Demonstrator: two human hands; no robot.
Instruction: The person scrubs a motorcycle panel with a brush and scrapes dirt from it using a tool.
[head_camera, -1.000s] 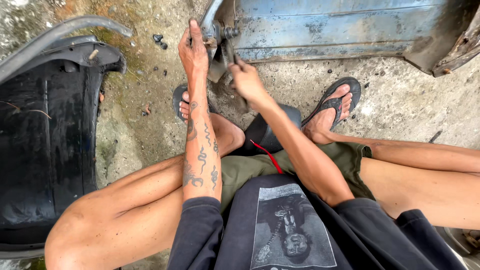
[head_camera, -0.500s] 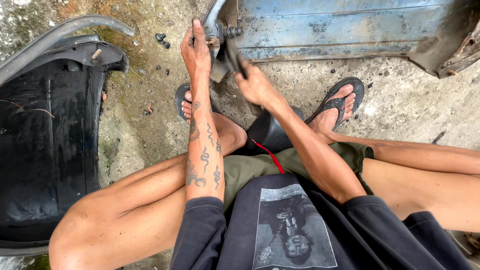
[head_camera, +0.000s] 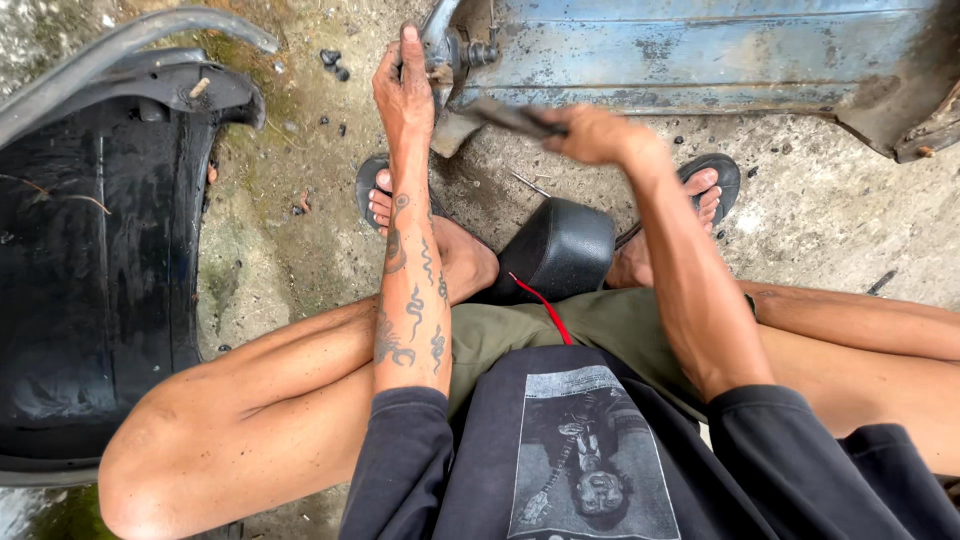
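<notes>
The person sits on a black cushion (head_camera: 560, 250) on the concrete floor (head_camera: 820, 210), knees spread, feet in black sandals (head_camera: 715, 180). Just beyond the feet lies a worn blue metal panel (head_camera: 700, 50) with a bolted fitting (head_camera: 465, 50) at its left end.

The left hand (head_camera: 405, 85), on a tattooed forearm, reaches up to that fitting; its fingers are stretched long and press against the metal bracket beside the bolts, not closed around anything that shows.

The right hand (head_camera: 600, 135) is closed in a fist around the handle of a dark tool (head_camera: 510, 118). The tool is blurred, so its kind cannot be told; it points left from the fist toward the fitting, its tip just below the bolts and just right of the left hand.

Well left of the panel, a large black plastic fender (head_camera: 90, 280) lies on the floor beside the person's left knee. Small dark stones (head_camera: 332, 62) are scattered between the fender and the fitting.
</notes>
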